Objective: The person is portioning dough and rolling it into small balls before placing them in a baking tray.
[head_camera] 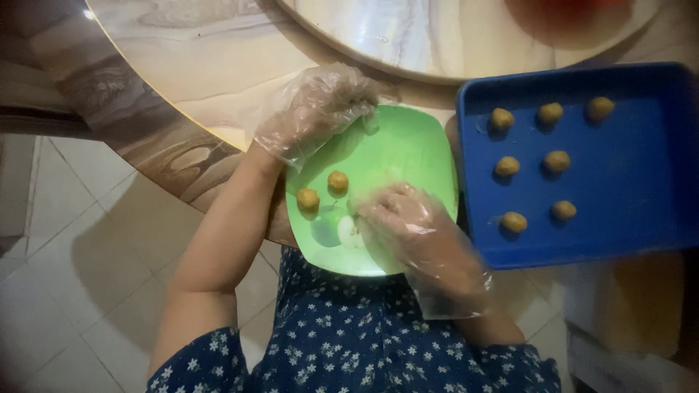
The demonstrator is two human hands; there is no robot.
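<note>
A green square plate [408,145] rests at the edge of a round marbled table. Two small brown dough balls [337,180] [308,199] lie on its left side. My left hand [320,105], in a clear plastic glove, curls over the plate's upper left corner. My right hand [411,225], also gloved, lies low over the plate's lower middle, fingers bent and pointing left toward the balls. Whether anything is under its fingers is hidden. To the right stands a blue tray [633,189] with several dough balls [557,160] set in rows.
The round marbled table [211,65] carries a raised round turntable [408,44] at the back, with a red shape on it. A tiled floor [80,240] lies to the left. My blue flowered garment [349,342] fills the bottom.
</note>
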